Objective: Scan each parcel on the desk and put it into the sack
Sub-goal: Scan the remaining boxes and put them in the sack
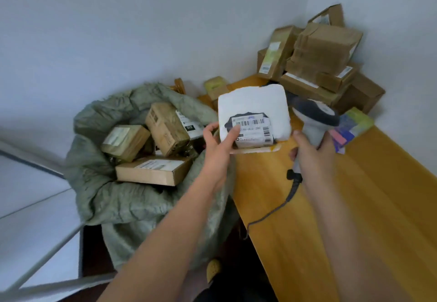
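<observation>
Parcel [254, 110], label up, was held by the left hand [218, 140] just right of the sack [132, 204]; the scanner [314, 121] was gripped by the right hand [312, 155] beside it.

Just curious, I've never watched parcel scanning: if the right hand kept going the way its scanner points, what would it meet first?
Probably the white parcel held by the left hand. The right hand aims the barcode scanner up and away, beside that parcel's edge; depth is unclear, so the cardboard boxes behind might come first.
</observation>
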Tool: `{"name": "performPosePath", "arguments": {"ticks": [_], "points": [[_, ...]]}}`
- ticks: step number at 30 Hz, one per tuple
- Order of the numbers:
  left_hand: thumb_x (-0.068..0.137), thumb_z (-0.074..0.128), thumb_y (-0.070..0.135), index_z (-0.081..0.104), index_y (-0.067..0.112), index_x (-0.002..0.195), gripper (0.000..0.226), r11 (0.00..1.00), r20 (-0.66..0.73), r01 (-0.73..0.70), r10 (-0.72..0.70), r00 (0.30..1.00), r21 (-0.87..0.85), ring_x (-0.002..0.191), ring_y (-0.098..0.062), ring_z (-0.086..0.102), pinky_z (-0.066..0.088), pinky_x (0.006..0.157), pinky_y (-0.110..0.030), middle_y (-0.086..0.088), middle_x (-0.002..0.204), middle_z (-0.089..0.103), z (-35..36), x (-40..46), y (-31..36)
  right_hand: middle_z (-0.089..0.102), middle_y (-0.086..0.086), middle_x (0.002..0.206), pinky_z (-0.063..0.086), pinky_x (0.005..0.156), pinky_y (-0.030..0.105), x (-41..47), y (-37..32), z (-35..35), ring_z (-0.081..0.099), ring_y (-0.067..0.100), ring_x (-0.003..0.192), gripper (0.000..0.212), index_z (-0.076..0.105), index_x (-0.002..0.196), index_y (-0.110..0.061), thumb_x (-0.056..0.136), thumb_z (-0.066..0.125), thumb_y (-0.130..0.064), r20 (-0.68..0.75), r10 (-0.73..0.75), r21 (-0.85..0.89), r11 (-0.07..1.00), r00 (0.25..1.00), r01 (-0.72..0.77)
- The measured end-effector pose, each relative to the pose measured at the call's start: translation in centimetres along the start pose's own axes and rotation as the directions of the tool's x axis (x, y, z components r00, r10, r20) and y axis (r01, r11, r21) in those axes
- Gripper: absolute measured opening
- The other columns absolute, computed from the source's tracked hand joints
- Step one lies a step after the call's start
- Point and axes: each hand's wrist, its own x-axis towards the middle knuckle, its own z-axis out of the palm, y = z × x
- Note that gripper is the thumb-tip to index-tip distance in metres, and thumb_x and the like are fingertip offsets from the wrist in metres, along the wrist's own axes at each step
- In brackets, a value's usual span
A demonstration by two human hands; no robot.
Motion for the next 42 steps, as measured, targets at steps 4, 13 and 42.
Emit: {"name": "performPosePath", "arguments": {"ticks": [4, 13, 42], "points": [[0.092, 0.063, 0.033, 0.035, 0.029, 0.124, 0.043, 0.993, -0.162, -0.09, 0.077, 0.984, -0.072, 0.102, -0.015, 0.063, 0.052, 0.075, -0.034, 0.0, 0.121, 0.061, -6.1, -0.4, 4.3, 0.059, 0.0, 0.085, 0.05, 0.056, 0.025, -0.8, 0.1, 5.8, 0.056, 0.012, 0.057, 0.021, 0.055, 0.107, -0.026, 0.091, 0.067, -0.017, 0.159, 0.001, -0.005, 1.0, 0.987, 0.0], [0.065, 0.074, 0.063, 0.035, 0.044, 0.134, 0.081, 0.965, -0.396, -0.105, 0.197, 0.897, 0.242, 0.116, -0.017, 0.051, 0.045, 0.102, -0.041, -0.003, 0.136, 0.038, -17.5, 0.4, 9.0, 0.066, 0.008, 0.101, 0.057, 0.076, 0.043, -1.4, 8.2, 13.7, 0.067, 0.027, 0.084, 0.054, 0.046, 0.11, -0.025, 0.073, 0.085, -0.024, 0.051, 0.32, -0.291, 0.911, 0.946, -0.293], [0.098, 0.05, 0.025, 0.042, 0.015, 0.053, 0.047, 0.538, 0.115, -0.383, 0.465, 0.878, 0.751, 0.044, -0.011, 0.033, 0.033, 0.05, -0.026, 0.003, 0.049, 0.038, -9.5, 10.8, 11.0, 0.06, 0.008, 0.078, 0.041, 0.049, 0.03, -1.4, -3.1, 8.8, 0.048, 0.017, 0.054, 0.032, 0.055, 0.116, -0.009, 0.088, 0.07, -0.004, -0.059, 0.297, -0.268, 0.915, 0.953, -0.302]]}}
